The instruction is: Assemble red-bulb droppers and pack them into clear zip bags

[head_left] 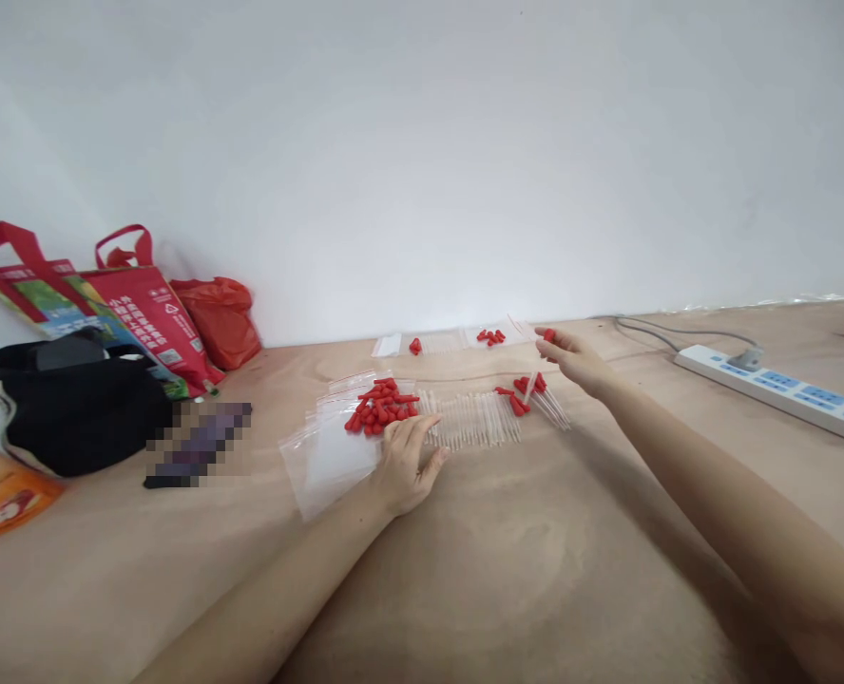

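My left hand point(406, 467) rests with its fingers apart at the left end of a row of thin clear tubes point(470, 420). Beside it, a pile of red rubber bulbs point(379, 408) lies on clear zip bags point(336, 456). My right hand point(568, 356) is raised farther back, its fingers closed on a red bulb point(549, 335). Just in front of that hand, several tubes with red bulbs point(546, 399) lie fanned out on the table. Near the wall are more bags, with a few red bulbs point(491, 337) on them.
At the left stand a red shopping bag point(155, 318), a red plastic bag point(219, 318), a black bag point(86, 408) and an orange packet point(9, 494), with a blurred dark item nearby. A white power strip point(778, 389) with a grey cable point(685, 330) lies at the right.
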`<action>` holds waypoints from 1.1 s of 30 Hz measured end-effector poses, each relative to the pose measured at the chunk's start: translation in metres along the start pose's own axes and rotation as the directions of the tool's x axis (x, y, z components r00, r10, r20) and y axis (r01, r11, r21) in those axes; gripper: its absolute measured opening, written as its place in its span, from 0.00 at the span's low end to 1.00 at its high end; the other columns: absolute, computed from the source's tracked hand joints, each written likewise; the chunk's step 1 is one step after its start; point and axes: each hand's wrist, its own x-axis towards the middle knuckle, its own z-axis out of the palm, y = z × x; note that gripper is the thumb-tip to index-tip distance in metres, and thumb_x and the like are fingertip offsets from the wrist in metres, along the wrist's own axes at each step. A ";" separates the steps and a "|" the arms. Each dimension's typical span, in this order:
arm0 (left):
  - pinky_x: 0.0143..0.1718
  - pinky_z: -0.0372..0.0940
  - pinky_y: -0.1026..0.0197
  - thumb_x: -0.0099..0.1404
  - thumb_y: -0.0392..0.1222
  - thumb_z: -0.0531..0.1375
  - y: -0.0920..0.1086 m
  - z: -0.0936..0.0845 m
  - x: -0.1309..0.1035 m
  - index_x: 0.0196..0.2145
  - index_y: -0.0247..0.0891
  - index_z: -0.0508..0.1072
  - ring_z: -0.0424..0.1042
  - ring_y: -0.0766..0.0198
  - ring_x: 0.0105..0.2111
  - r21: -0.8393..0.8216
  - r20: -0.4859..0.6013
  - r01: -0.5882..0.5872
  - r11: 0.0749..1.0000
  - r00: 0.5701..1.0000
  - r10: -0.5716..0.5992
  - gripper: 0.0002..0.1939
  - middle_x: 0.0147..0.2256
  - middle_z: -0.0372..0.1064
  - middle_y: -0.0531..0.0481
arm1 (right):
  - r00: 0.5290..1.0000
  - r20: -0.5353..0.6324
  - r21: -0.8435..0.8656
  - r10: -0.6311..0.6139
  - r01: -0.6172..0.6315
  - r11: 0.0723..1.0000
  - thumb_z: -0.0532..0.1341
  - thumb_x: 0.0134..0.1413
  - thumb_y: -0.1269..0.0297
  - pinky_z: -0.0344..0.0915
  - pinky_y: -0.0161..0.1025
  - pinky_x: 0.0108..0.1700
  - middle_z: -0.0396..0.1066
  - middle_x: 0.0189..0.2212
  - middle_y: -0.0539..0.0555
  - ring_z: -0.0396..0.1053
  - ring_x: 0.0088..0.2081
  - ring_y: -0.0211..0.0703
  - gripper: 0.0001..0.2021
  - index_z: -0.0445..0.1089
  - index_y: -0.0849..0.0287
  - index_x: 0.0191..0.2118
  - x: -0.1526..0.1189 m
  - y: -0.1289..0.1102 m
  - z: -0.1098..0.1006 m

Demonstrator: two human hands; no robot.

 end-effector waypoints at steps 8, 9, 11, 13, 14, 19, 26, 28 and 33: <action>0.45 0.52 0.53 0.60 0.41 0.52 0.002 -0.001 0.001 0.46 0.37 0.61 0.62 0.57 0.44 0.026 0.113 0.028 0.999 0.993 -0.031 0.16 0.42 0.65 0.44 | 0.960 0.245 -0.787 0.137 0.114 0.606 0.53 0.48 0.59 0.54 0.35 0.31 0.70 0.27 0.53 0.65 0.31 0.42 0.11 0.66 0.59 0.34 0.002 0.019 0.016; 0.45 0.52 0.54 0.60 0.41 0.52 0.002 -0.001 0.001 0.45 0.37 0.61 0.62 0.57 0.44 0.026 0.121 0.031 0.999 0.992 -0.034 0.15 0.42 0.65 0.44 | 0.963 0.227 -0.814 0.147 0.105 0.571 0.53 0.48 0.59 0.54 0.36 0.32 0.71 0.29 0.54 0.66 0.33 0.44 0.13 0.65 0.59 0.38 0.000 0.020 0.020; 0.45 0.52 0.54 0.59 0.41 0.52 0.002 -0.001 0.001 0.45 0.37 0.61 0.62 0.57 0.44 0.028 0.134 0.034 0.999 0.990 -0.037 0.15 0.42 0.65 0.44 | 0.971 0.188 -0.842 0.150 0.080 0.533 0.53 0.48 0.59 0.54 0.40 0.36 0.71 0.33 0.55 0.66 0.38 0.47 0.17 0.64 0.59 0.44 -0.004 0.020 0.025; 0.45 0.52 0.54 0.59 0.41 0.53 0.003 -0.001 0.001 0.45 0.38 0.62 0.62 0.57 0.44 0.032 0.144 0.037 0.999 0.989 -0.041 0.15 0.42 0.65 0.45 | 0.976 0.164 -0.849 0.145 0.065 0.524 0.53 0.49 0.58 0.53 0.42 0.39 0.71 0.35 0.56 0.65 0.40 0.49 0.19 0.62 0.59 0.46 -0.007 0.019 0.027; 0.45 0.51 0.54 0.59 0.41 0.53 0.003 -0.001 0.001 0.45 0.38 0.62 0.62 0.58 0.44 0.036 0.145 0.039 0.999 0.988 -0.044 0.15 0.42 0.64 0.45 | 0.978 0.158 -0.848 0.139 0.062 0.526 0.52 0.49 0.57 0.53 0.43 0.40 0.71 0.35 0.57 0.65 0.40 0.49 0.19 0.62 0.60 0.47 -0.008 0.019 0.027; 0.44 0.51 0.54 0.58 0.40 0.54 0.003 -0.001 0.002 0.42 0.39 0.64 0.62 0.58 0.43 0.071 0.124 0.060 0.996 0.990 -0.068 0.13 0.40 0.65 0.46 | 0.983 0.170 -0.829 0.071 0.104 0.550 0.52 0.49 0.54 0.53 0.41 0.39 0.71 0.35 0.56 0.66 0.39 0.46 0.16 0.67 0.57 0.40 -0.013 0.009 0.033; 0.41 0.53 0.54 0.56 0.40 0.55 0.003 0.001 0.002 0.34 0.38 0.68 0.63 0.58 0.38 0.116 0.083 0.117 0.986 0.988 -0.127 0.07 0.35 0.64 0.47 | 0.980 0.149 -0.854 0.130 0.061 0.517 0.53 0.49 0.55 0.55 0.40 0.37 0.71 0.35 0.56 0.66 0.38 0.47 0.13 0.71 0.57 0.30 -0.016 0.007 0.054; 0.40 0.53 0.54 0.56 0.40 0.56 0.003 0.002 0.001 0.32 0.39 0.68 0.63 0.59 0.37 0.127 0.079 0.123 0.984 0.988 -0.133 0.05 0.35 0.64 0.48 | 0.978 0.130 -0.852 0.162 0.027 0.522 0.53 0.49 0.57 0.55 0.40 0.36 0.71 0.33 0.56 0.66 0.37 0.46 0.13 0.71 0.58 0.29 -0.016 0.008 0.057; 0.39 0.52 0.53 0.56 0.41 0.56 0.001 0.000 0.000 0.30 0.39 0.69 0.63 0.59 0.36 0.157 0.053 0.183 0.970 0.980 -0.194 0.04 0.34 0.65 0.49 | 0.996 0.042 -0.826 0.082 -0.012 0.563 0.52 0.50 0.58 0.56 0.39 0.36 0.71 0.32 0.59 0.66 0.35 0.46 0.13 0.69 0.60 0.28 -0.021 0.005 0.055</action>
